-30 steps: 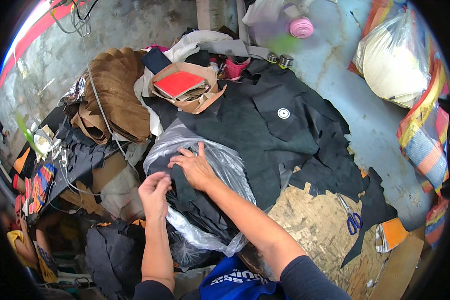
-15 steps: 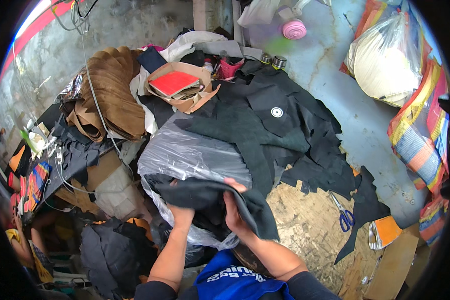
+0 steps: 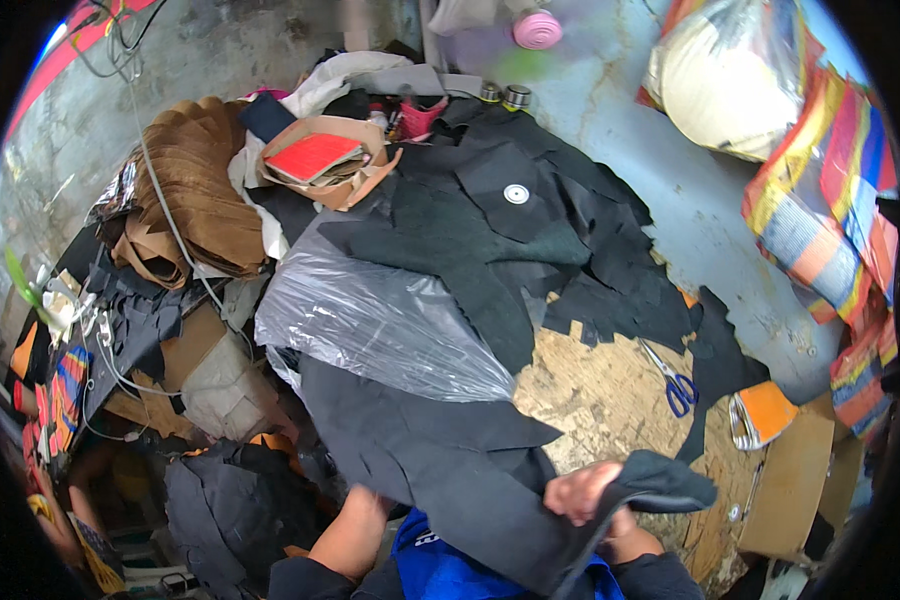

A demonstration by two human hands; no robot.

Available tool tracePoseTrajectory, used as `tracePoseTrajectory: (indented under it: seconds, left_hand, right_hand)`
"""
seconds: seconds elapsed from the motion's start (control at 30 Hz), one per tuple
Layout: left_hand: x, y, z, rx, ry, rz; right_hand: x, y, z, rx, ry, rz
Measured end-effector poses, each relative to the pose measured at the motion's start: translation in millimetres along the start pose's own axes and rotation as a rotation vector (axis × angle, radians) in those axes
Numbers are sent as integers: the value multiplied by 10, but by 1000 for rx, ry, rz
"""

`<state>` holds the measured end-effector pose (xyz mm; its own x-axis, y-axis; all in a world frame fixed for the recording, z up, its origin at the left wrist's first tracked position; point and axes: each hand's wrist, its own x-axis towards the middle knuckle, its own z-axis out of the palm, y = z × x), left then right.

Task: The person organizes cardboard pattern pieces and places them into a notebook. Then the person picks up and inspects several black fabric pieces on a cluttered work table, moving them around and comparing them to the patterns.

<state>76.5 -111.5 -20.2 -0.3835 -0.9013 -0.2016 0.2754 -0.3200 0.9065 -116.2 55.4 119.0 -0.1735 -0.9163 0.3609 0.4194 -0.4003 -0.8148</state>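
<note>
A large black leather-like sheet [image 3: 460, 455] hangs across the front of my body and partly covers a blue garment. My right hand [image 3: 578, 490] is closed round its right part, where a folded flap [image 3: 665, 482] sticks out past the fingers. On the other side my left hand [image 3: 367, 500] reaches under the sheet, which hides its fingers. Just beyond lies a clear plastic bag [image 3: 370, 315] with dark material inside, its near end covered by the sheet. More black leather-like pieces [image 3: 530, 215] are heaped behind the bag.
Blue-handled scissors [image 3: 673, 382] lie on the worn wooden table [image 3: 600, 390], near an orange-covered pad [image 3: 765, 412]. A cardboard box [image 3: 340, 185] with a red book stands at the back, beside stacked brown pieces [image 3: 195, 190]. Dark material [image 3: 235, 515] is piled at lower left.
The black sheet has come toward me and spread out over the bag's near end. My right hand has moved right and nearer; my left hand has drawn back under the sheet.
</note>
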Motion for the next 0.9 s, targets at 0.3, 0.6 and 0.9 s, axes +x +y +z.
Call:
tracePoseTrajectory:
  seconds: [0.3,0.6,0.9]
  left_hand:
    - [-148,-323,612,-111,-198,-94]
    - [462,-390,2051,-350,-380,-24]
    - [1364,-729,2601,-344,-866,-500]
  right_hand:
    - [-795,-902,-466,140,-504,-173]
    - [-1362,-1748,-946,-294,-478,-462]
    - [-2779,-1531,-2207,-342,1231,-134]
